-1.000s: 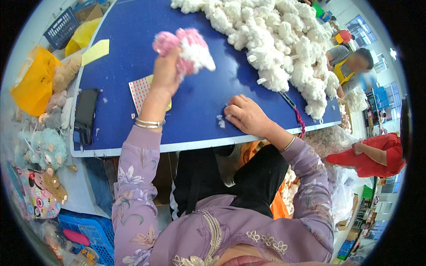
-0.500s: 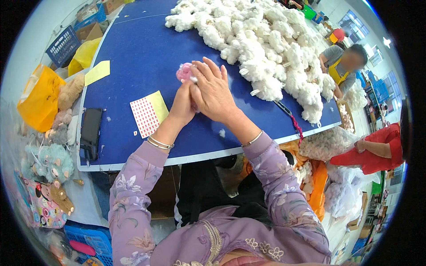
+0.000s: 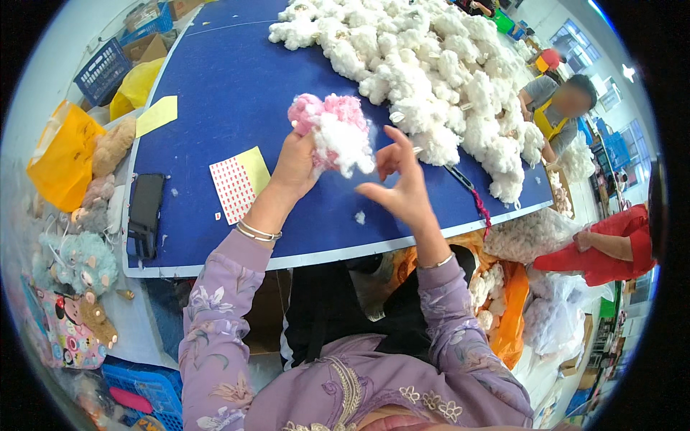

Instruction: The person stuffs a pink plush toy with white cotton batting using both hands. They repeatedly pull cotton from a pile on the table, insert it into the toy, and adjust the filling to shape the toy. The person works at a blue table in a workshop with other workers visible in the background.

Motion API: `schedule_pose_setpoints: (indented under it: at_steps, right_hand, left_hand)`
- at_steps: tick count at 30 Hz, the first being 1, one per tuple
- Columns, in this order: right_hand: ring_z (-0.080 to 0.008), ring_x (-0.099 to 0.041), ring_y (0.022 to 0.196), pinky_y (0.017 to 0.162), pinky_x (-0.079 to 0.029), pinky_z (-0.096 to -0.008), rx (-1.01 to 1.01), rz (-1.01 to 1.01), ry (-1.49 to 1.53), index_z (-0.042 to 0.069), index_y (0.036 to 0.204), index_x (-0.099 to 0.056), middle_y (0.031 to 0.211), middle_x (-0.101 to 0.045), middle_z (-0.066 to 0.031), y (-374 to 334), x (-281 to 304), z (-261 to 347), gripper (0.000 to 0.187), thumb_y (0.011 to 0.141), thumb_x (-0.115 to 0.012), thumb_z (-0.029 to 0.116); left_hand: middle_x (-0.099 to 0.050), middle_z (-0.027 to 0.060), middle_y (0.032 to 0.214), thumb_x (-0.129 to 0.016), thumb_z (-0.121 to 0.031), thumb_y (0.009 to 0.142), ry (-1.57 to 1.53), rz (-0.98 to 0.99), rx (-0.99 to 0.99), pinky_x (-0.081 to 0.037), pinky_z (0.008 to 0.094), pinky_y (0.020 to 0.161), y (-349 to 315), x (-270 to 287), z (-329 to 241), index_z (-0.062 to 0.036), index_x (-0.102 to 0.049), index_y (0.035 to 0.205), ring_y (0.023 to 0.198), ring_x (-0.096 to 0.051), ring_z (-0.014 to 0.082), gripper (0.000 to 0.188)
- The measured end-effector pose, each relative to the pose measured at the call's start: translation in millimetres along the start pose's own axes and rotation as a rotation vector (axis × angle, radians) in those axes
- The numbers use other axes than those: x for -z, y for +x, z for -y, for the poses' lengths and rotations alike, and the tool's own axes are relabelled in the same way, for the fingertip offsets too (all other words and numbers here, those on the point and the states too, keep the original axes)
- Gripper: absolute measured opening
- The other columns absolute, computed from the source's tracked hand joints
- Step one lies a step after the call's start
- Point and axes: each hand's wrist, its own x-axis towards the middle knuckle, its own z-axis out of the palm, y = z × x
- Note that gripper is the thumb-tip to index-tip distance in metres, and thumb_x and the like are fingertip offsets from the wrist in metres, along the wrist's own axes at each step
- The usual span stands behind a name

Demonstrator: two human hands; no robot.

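Note:
My left hand (image 3: 296, 159) grips a small pink and white plush toy (image 3: 343, 108) above the blue table (image 3: 215, 93). White fluff bulges from the toy's near side, and its pink fleece shows at the top. To its right, my right hand (image 3: 402, 179) hangs apart from the toy, thumb and fingers spread with nothing between them. A large heap of white plush pieces (image 3: 424, 79) covers the far right of the table. Beside the heap lies a dark metal tool (image 3: 460, 176) with a magenta cord tied to it.
Left of my hands lie a sticker sheet with small red marks (image 3: 233, 190), a black phone (image 3: 146, 215) and a yellow paper (image 3: 157, 116). Plush toys (image 3: 86, 262) and an orange bag (image 3: 61, 158) line the left side. Two people (image 3: 568, 100) (image 3: 611, 244) are at the right.
My hands were pressed together around the pink toy. Now the right hand has come off and moved right, while the left still holds the toy, its white fluff showing.

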Motion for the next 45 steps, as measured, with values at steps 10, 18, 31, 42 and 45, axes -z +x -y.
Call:
schedule_pose_setpoints:
  at_steps: [10, 18, 31, 42, 45]
  right_hand:
    - [-0.0244, -0.065, 0.068, 0.062, -0.052, -0.0332, 0.15, -0.047, -0.28, 0.005, 0.112, -0.061, 0.083, -0.066, -0.0153, 30.7, -38.5, 32.8, 0.038, 0.077, -0.075, 0.009]
    - [-0.0372, -0.062, 0.079, 0.066, -0.05, -0.0425, 0.261, -0.016, -0.554, 0.0, 0.079, -0.059, 0.088, -0.061, -0.017, 48.3, -41.9, 29.2, 0.012, 0.077, -0.067, 0.009]
    - [-0.0157, -0.059, 0.095, 0.083, -0.05, -0.0307, -0.062, -0.114, 0.333, -0.006, 0.129, -0.045, 0.107, -0.061, -0.0098, 35.6, -61.8, 11.2, 0.064, 0.08, -0.078, 0.019]
    - [-0.0126, -0.061, 0.097, 0.086, -0.049, -0.0285, -0.054, -0.293, 0.431, 0.0, 0.117, -0.058, 0.108, -0.066, -0.0072, 59.2, -72.6, -2.5, 0.036, 0.081, -0.063, -0.001]
    - [-0.0148, -0.065, 0.092, 0.084, -0.05, -0.0297, 0.06, -0.394, 0.175, 0.001, 0.113, -0.061, 0.1, -0.07, -0.009, 61.7, -70.4, -10.1, 0.033, 0.08, -0.065, 0.0]
  left_hand:
    - [-0.064, 0.0067, 0.11, -0.052, -0.021, 0.098, 0.152, 0.02, 0.078, -0.053, 0.0309, 0.084, -3.6, 8.7, 7.2, -0.0034, -0.056, 0.122, 0.096, -0.065, 0.0171, 0.03]
    - [-0.062, 0.003, 0.107, -0.058, -0.018, 0.095, -0.041, -0.006, 0.008, -0.053, 0.0298, 0.082, -7.1, -2.3, 4.0, -0.0047, -0.056, 0.12, 0.096, -0.063, 0.0138, 0.028]
    - [-0.065, 0.0053, 0.115, -0.06, -0.008, 0.092, 0.249, 0.0, -0.237, -0.054, 0.03, 0.083, -6.5, -7.7, 8.1, -0.0058, -0.056, 0.124, 0.1, -0.065, 0.0164, 0.033]
    - [-0.056, 0.0087, 0.123, -0.059, -0.006, 0.087, 0.627, 0.047, -0.419, -0.044, 0.0312, 0.096, -16.3, -16.3, 13.4, 0.0, -0.049, 0.127, 0.112, -0.054, 0.0152, 0.041]
    - [-0.057, 0.0069, 0.118, -0.059, -0.011, 0.09, 0.662, 0.119, -0.404, -0.043, 0.0304, 0.098, -16.2, -17.9, 10.8, -0.0006, -0.05, 0.126, 0.114, -0.054, 0.0142, 0.038]
